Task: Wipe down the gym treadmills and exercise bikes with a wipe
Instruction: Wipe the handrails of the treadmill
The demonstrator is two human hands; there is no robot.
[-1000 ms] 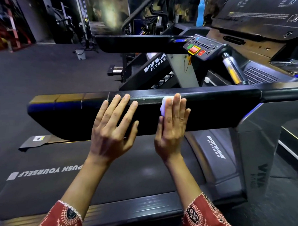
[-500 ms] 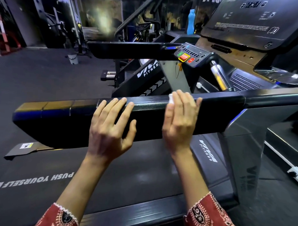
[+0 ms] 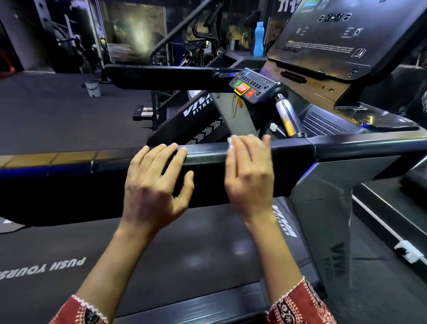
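mid-wipe on the near handrail (image 3: 207, 159) of a treadmill (image 3: 327, 214). right hand (image 3: 249, 177) laid over the rail's top edge, fingers fairly straight, pressing down a small white wipe (image 3: 230, 141) peeking out by the index finger. left hand (image 3: 156, 184) spread flat just beside it on the same rail, gripping nothing. probably early in the job; cleaned share of this rail impossible to tell. likely left to do: far handrail (image 3: 162, 76), button panel (image 3: 252, 87), console (image 3: 333, 40), plus any exercise bikes, none recognisable here.
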